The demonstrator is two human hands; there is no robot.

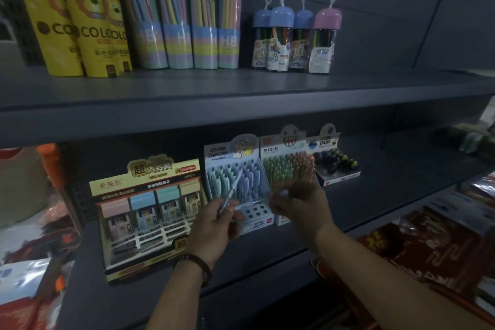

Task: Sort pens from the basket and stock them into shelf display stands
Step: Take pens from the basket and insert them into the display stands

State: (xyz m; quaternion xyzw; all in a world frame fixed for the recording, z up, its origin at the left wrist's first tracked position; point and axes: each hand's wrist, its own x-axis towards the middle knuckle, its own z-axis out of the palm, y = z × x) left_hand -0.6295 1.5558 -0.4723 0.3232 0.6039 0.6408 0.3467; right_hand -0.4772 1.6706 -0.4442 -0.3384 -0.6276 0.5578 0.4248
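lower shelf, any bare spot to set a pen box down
Bare shelf board runs right of the eraser box. Left of that, the lead box, blue pen stand and green pen stand sit packed together.

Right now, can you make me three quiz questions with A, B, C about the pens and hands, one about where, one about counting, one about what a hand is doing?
1. Where does the blue pen stand sit?
A. upper shelf
B. lower shelf, between the lead box and the green pen stand
C. on the floor

2. How many domed tubs on the upper shelf have a pink cap?
A. one
B. two
C. four

3. What is the left hand doing?
A. hanging idle
B. pressing flat on the shelf
C. holding a pen

Answers: 1 B, it stands right of the lead box and left of the green pen stand. 2 A, only the pink-capped tub is pink; three are blue. 3 C, its fingers curl round a pen.
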